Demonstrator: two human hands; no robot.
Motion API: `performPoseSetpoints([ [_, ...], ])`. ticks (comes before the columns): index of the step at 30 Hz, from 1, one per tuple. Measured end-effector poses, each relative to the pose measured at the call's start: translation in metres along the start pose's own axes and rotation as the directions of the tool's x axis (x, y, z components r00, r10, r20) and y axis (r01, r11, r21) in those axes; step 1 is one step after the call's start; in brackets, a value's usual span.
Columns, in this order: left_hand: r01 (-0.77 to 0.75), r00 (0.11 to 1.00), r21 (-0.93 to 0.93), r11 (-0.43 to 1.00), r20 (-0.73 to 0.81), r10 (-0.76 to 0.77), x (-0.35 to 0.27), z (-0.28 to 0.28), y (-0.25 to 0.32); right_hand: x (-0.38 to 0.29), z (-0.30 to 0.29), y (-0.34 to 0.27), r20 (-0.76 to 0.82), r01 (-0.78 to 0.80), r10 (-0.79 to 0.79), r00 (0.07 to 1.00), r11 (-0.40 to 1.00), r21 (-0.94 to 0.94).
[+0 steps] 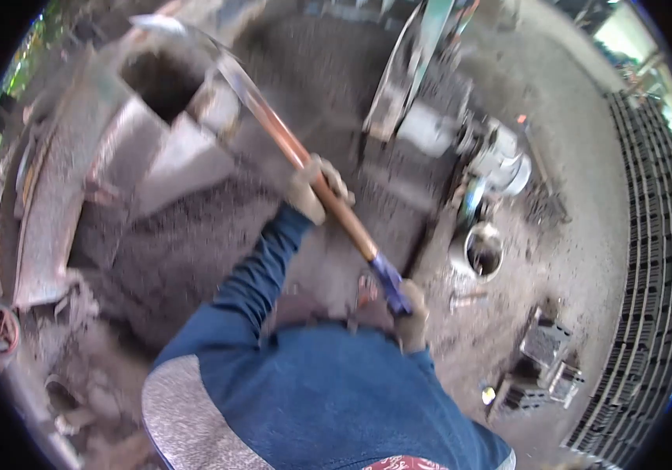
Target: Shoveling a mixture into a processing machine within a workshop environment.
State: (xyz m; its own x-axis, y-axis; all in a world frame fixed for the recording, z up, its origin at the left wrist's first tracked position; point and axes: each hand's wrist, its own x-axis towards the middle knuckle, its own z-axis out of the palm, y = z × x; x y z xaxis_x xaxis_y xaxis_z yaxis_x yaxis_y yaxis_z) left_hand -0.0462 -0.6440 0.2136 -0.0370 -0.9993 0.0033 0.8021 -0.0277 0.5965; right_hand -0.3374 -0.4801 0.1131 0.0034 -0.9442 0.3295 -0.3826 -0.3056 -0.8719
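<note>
A long-handled shovel slants across the middle of the view, its brown handle (283, 132) running from lower right to upper left. My left hand (319, 187) is closed around the middle of that handle. Lower down, my right hand (413, 317) grips the purple end grip (388, 283) close to my waist. The metal blade (162, 25) is far from me at the upper left, seen nearly edge-on and blurred; whether it carries anything I cannot tell. Just below the blade is a dark square opening (162, 82) between metal plates (186, 158).
A long metal beam (56, 194) runs down the left. To the right are a motor-like machine part (503, 161), an open metal cylinder (456, 252) and another long-handled tool (538, 155). Hollow blocks (544, 341) lie on the floor, near a long stack of dark blocks (635, 276).
</note>
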Motion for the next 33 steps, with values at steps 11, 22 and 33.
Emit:
performPoseSetpoints([
  [11, 0.126, 0.434, -0.379, 0.917, -0.810, -0.395, -0.113, -0.181, -0.194, -0.002, -0.045, 0.046, 0.056, -0.905, 0.933, 0.356, 0.329, 0.270],
  [22, 0.478, 0.098, -0.699, 0.531, -0.558, -0.824, -0.113, -0.152, -0.414, -0.040, -0.117, 0.031, -0.433, -0.954, 0.871, 0.234, 0.292, 0.071],
  [33, 0.196, 0.361, -0.624, 0.756, -0.671, -0.648, 0.001, -0.425, -0.249, 0.024, 0.158, 0.168, -0.010, -0.832, 0.835, 0.550, 0.548, -0.087],
])
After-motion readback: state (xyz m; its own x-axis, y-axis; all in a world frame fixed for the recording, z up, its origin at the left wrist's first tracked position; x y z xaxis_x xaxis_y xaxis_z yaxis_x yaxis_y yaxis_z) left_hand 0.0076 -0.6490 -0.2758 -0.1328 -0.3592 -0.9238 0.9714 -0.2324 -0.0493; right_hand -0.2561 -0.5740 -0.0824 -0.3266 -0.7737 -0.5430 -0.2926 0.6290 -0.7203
